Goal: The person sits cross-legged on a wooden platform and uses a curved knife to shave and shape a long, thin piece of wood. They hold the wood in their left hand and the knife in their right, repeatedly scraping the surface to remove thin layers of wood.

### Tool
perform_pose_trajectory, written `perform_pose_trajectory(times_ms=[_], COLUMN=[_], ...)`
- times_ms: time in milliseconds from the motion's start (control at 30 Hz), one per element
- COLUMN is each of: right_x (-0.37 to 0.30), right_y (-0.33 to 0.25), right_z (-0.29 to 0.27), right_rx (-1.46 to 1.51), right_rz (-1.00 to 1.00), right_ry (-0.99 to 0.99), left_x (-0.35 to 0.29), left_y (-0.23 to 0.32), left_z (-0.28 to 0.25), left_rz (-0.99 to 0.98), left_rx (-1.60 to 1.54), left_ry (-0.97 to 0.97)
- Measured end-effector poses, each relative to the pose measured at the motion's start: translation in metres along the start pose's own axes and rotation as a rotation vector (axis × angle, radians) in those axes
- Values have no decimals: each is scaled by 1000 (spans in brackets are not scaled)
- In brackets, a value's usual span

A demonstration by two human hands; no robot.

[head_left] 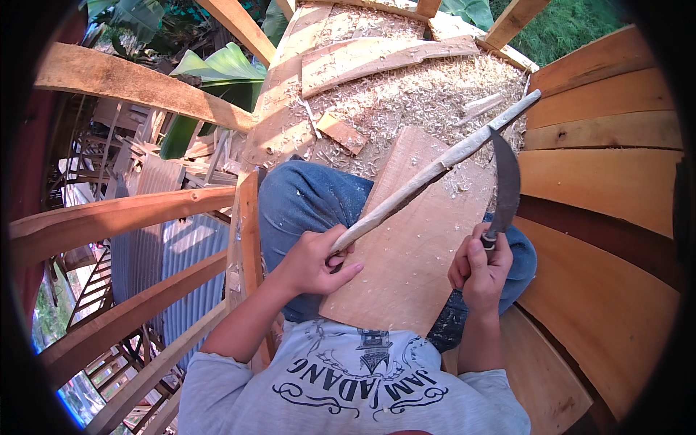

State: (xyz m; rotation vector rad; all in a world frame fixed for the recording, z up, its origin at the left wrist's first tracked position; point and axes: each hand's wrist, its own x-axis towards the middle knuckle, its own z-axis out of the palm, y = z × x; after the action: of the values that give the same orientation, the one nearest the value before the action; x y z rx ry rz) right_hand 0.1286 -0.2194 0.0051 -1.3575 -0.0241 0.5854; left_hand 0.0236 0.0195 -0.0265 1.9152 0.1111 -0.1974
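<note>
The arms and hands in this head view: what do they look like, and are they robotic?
No, they are a person's. The left hand and right hand are both bare, with ordinary fingers and thumbs. The forearms are uncovered too, below short, light grey sleeves. No gloves, cables or wristbands show.

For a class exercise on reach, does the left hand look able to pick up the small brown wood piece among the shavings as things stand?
Probably not: the left hand is closed around the pale stick, and the wood piece lies beyond the bent left knee.
</note>
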Motion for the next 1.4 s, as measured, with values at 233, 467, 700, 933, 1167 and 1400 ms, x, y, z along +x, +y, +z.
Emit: perform_pose_trajectory(times_ms=[233, 467, 700, 933, 1167, 1400], right_x=[19, 3, 4, -11, 3, 3], right_y=[-12, -10, 5, 42, 0, 2], right_z=[-1, -27, -3, 7, -7, 9], right_rx=[296, 194, 86, -404, 54, -82], right_rz=[-107, -191, 229, -199, -274, 165], right_ry=[433, 167, -150, 55, 223, -126], left_x=[-2, 1, 1, 0, 1, -2], left_y=[2, 0, 2, 2, 3, 2], left_z=[-2, 0, 1, -1, -2, -2], left_rz=[-4, -29, -9, 4, -2, 23], left_rx=[-3, 9, 10, 2, 22, 36], left_ry=[-10, -12, 5, -5, -19, -9])
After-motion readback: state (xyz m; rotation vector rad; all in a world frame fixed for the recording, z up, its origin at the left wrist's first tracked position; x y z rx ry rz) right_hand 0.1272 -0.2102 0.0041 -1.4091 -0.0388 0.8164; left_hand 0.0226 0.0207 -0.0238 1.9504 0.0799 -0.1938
